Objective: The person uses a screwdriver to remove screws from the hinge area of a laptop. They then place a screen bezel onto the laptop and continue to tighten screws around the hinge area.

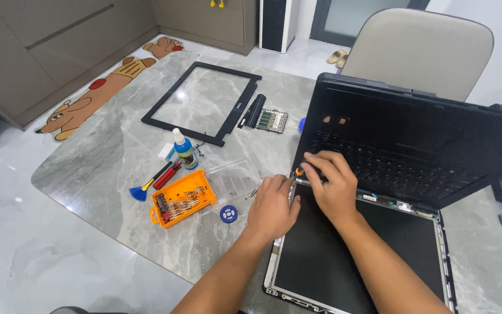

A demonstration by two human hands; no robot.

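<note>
Left hand (272, 207) curling, fingers pressed together, onto bare laptop screen panel (344, 256) corner w/ right hand (331, 187) pinching small orange-tipped screwdriver (298, 172) nr hinge.

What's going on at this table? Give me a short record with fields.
Surface: grey marble table
Main item: black laptop, opened flat, screen panel bare of its frame
Left hand: rests at the panel's upper left corner
Right hand: holds a small orange-tipped tool at the hinge
Nearby: orange bit case, black screen bezel, small bottle, blue brush
</note>
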